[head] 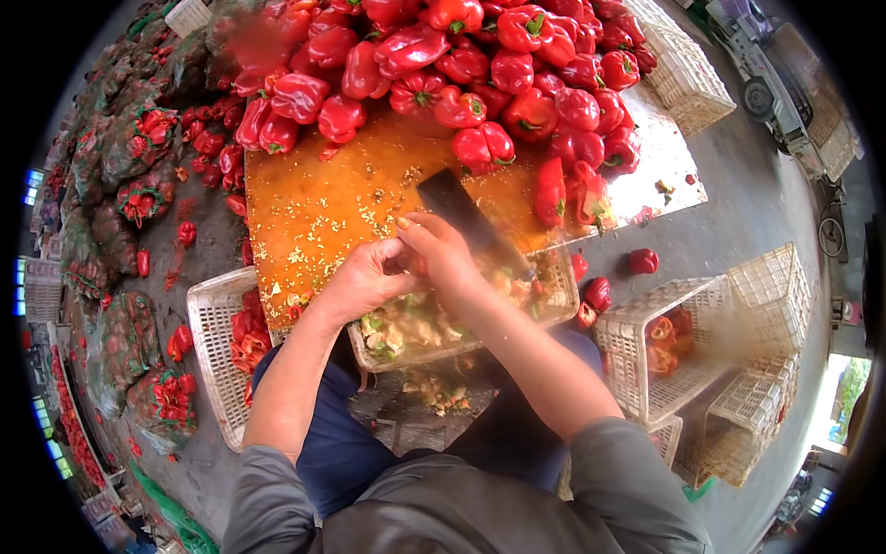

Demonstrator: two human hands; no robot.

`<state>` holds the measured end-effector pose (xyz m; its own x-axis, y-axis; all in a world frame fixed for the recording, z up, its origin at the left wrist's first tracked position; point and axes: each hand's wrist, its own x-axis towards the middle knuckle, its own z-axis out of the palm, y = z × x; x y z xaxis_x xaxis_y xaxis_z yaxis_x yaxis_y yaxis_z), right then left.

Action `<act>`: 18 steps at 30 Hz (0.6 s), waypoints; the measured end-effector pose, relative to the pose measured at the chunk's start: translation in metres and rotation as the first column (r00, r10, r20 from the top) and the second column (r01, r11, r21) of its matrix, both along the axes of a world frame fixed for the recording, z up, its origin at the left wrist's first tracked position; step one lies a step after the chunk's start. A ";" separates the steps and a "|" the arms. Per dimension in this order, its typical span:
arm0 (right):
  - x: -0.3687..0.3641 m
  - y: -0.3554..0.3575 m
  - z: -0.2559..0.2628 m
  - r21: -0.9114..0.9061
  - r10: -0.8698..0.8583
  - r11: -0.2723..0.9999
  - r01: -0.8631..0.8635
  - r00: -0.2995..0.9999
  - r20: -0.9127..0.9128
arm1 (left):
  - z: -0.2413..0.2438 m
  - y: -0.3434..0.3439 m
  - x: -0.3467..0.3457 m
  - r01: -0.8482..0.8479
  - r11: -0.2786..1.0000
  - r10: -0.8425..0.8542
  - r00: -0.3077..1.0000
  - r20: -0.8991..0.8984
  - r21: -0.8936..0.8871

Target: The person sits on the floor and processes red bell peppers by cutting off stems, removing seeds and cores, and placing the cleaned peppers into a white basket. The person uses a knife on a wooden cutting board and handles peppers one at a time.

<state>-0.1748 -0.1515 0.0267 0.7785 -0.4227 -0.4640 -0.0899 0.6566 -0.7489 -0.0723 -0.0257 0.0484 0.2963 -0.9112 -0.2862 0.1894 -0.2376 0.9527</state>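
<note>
My left hand and my right hand meet above the near edge of an orange-brown work surface. Their fingers are curled together. A small reddish patch shows between them, but whether it is a pepper piece or a fingertip I cannot tell. Just right of my right hand, a wide dark knife blade lies slanted on the surface, its near end over a white plastic basket. Below my hands that basket holds pale and green pepper cores. Whole red bell peppers are heaped along the far side.
Left of my legs stands a white crate with cut red peppers. More crates stand or lie at right, near loose peppers on the floor. Filled mesh sacks crowd the left. A vehicle stands far right.
</note>
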 end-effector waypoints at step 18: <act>0.003 0.000 -0.003 -0.195 -0.066 0.980 0.032 0.983 -0.173 | 0.004 -0.004 0.001 -0.036 0.999 0.037 0.913 0.405 -0.010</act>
<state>-0.1715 -0.1516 0.0232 0.6668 -0.5525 -0.5001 -0.2044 0.5098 -0.8357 -0.0713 -0.0302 0.0529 0.4196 -0.8980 -0.1328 -0.2044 -0.2360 0.9500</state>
